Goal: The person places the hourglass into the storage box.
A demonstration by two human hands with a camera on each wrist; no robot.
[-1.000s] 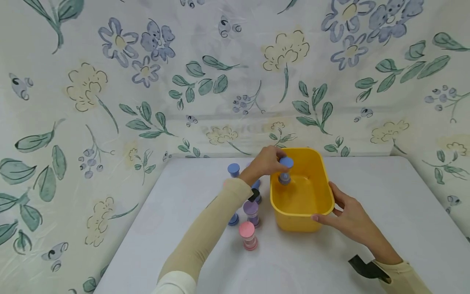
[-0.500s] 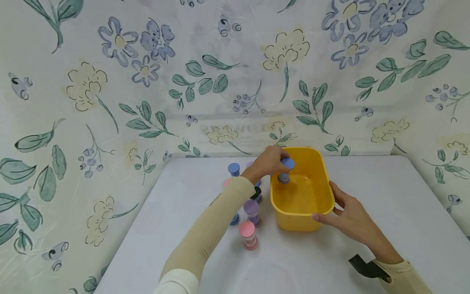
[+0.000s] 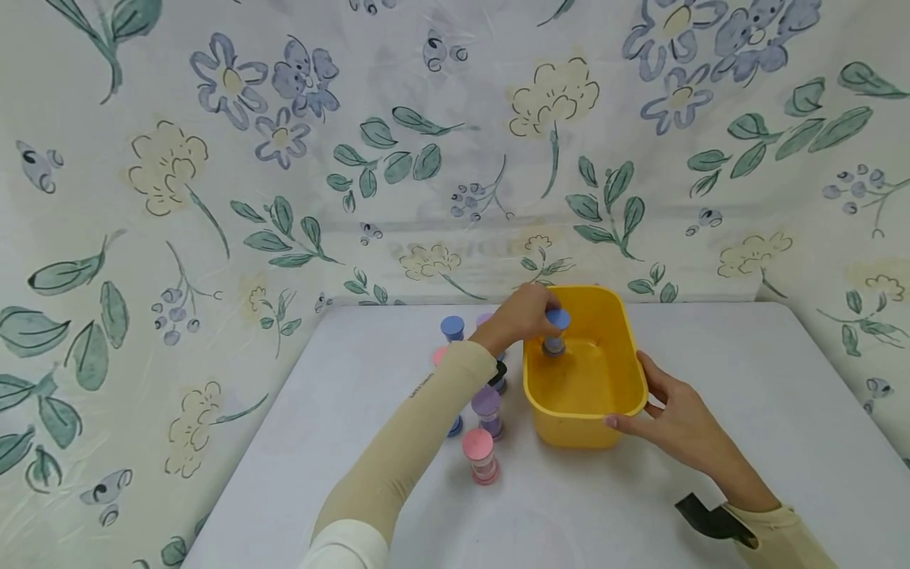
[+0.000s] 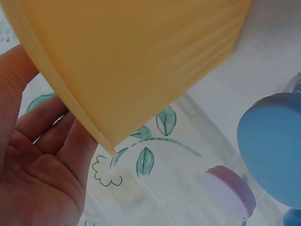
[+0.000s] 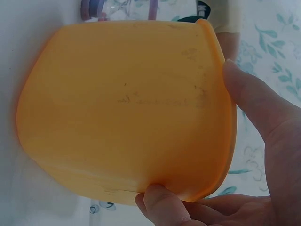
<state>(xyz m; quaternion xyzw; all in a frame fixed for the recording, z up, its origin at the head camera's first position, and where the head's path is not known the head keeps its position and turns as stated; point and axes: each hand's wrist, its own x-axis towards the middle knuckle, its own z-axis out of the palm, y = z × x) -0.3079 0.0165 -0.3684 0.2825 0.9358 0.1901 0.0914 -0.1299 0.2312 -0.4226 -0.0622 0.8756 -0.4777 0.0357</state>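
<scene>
In the head view my left hand (image 3: 522, 316) pinches a blue-capped sand timer (image 3: 558, 320) by its top. That timer hangs upright inside the yellow bin (image 3: 586, 415), near its left wall; whether its base touches the floor, I cannot tell. My right hand (image 3: 678, 419) grips the bin's near right corner, thumb on the rim. The right wrist view shows the right hand's thumb and fingers (image 5: 164, 207) against the bin wall. In the left wrist view, the left palm (image 4: 42, 179) is beside the bin's rim, and the held timer is hidden.
Left of the bin stand several sand timers, among them a pink one (image 3: 479, 457), a purple one (image 3: 486, 407) and a blue one (image 3: 453, 327). My left forearm covers part of this group. The white table (image 3: 746, 356) meets a flowered cloth (image 3: 455, 261) behind.
My left hand and the blue sand timer have shifted very slightly to the right inside the bin. The right hand and the bin stay where they were.
</scene>
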